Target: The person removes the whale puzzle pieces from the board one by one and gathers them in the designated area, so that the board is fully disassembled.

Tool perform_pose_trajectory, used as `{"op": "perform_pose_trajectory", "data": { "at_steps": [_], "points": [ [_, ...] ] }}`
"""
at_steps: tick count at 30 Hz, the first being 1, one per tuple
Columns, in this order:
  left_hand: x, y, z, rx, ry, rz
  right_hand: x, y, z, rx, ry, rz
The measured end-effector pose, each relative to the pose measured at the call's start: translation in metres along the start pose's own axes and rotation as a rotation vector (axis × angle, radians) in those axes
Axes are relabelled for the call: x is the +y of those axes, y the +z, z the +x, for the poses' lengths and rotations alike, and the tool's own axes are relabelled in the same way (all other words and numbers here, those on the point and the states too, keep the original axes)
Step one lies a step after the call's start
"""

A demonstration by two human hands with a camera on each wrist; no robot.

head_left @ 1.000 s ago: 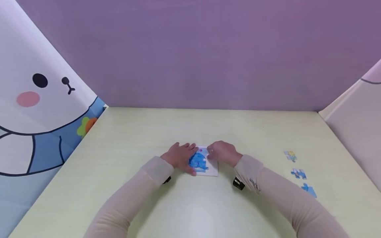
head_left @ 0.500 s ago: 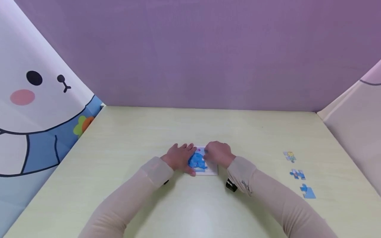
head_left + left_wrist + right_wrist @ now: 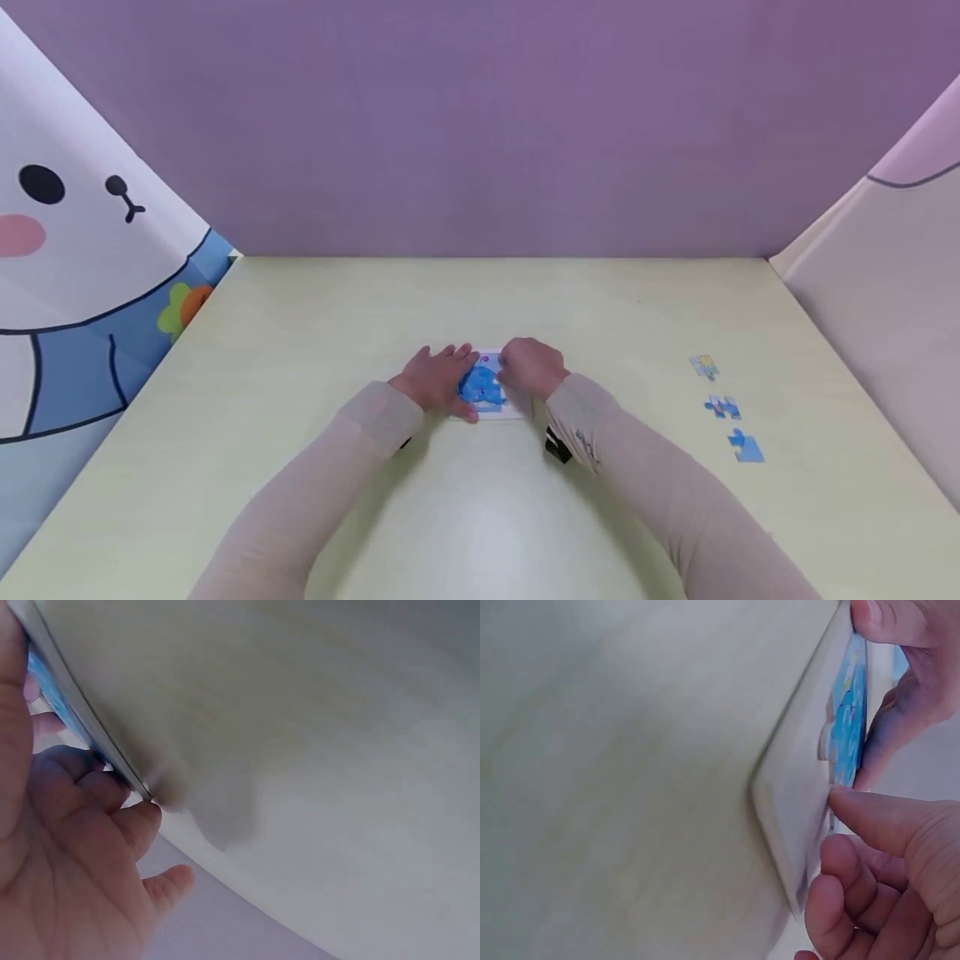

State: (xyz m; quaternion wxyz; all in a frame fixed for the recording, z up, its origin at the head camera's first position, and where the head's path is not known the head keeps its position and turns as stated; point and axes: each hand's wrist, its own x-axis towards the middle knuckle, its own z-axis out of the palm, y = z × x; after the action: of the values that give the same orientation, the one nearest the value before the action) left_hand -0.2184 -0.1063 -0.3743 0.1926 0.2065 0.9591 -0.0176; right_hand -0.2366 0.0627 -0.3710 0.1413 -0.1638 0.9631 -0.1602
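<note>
Right hand (image 3: pixel 534 367): fingers (image 3: pixel 827 911) curled, thumb (image 3: pixel 877 819) at the blue puzzle's (image 3: pixel 480 387) edge; cannot tell whether they pinch a piece.
Left hand (image 3: pixel 438 381): spread, resting on the puzzle's left side.
Board (image 3: pixel 789 791): white, under the puzzle, between both hands.
Loose pieces (image 3: pixel 746 447): three, well apart, rightward on the table (image 3: pixel 480 517).

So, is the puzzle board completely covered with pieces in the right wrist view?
No, a bare stretch of the puzzle board shows beside the blue puzzle pieces.
</note>
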Motion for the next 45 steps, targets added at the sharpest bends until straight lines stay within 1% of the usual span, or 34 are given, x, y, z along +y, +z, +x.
{"op": "perform_pose_trajectory", "data": {
  "at_steps": [3,6,7,9,12,17,20,24,27,36,42,45],
  "points": [
    [0.002,0.000,0.000,-0.013,0.003,0.002,0.001,0.001,-0.002,-0.008,0.032,0.001],
    [0.004,0.002,0.000,-0.048,0.012,0.001,0.002,0.003,-0.006,-0.026,0.053,0.017],
    [0.005,0.002,0.000,-0.046,0.014,0.004,0.003,0.003,-0.006,-0.022,0.056,0.018],
    [0.005,0.000,0.000,-0.022,0.013,0.006,0.002,0.002,-0.007,0.005,0.051,0.006],
    [0.004,-0.003,-0.001,0.002,0.011,0.015,0.000,-0.001,-0.007,0.025,0.027,-0.020],
    [0.000,-0.004,-0.003,-0.017,-0.003,0.044,-0.003,-0.002,-0.001,0.004,-0.010,-0.037],
    [-0.001,-0.005,-0.001,-0.006,0.008,0.051,-0.003,-0.003,0.002,0.012,0.012,-0.039],
    [-0.001,-0.004,0.000,-0.003,0.020,0.039,-0.003,-0.006,0.003,-0.005,0.034,-0.020],
    [0.000,-0.004,-0.002,-0.011,0.020,0.033,-0.004,-0.007,0.001,-0.018,0.038,-0.006],
    [-0.001,-0.006,-0.005,-0.018,0.017,0.018,-0.008,-0.008,0.002,-0.003,0.061,-0.010],
    [-0.001,-0.003,-0.003,-0.015,0.021,0.016,-0.004,-0.010,0.007,-0.036,0.121,0.087],
    [0.000,-0.004,-0.004,-0.018,0.008,0.020,-0.001,-0.011,0.010,-0.053,0.115,0.130]
  ]
}}
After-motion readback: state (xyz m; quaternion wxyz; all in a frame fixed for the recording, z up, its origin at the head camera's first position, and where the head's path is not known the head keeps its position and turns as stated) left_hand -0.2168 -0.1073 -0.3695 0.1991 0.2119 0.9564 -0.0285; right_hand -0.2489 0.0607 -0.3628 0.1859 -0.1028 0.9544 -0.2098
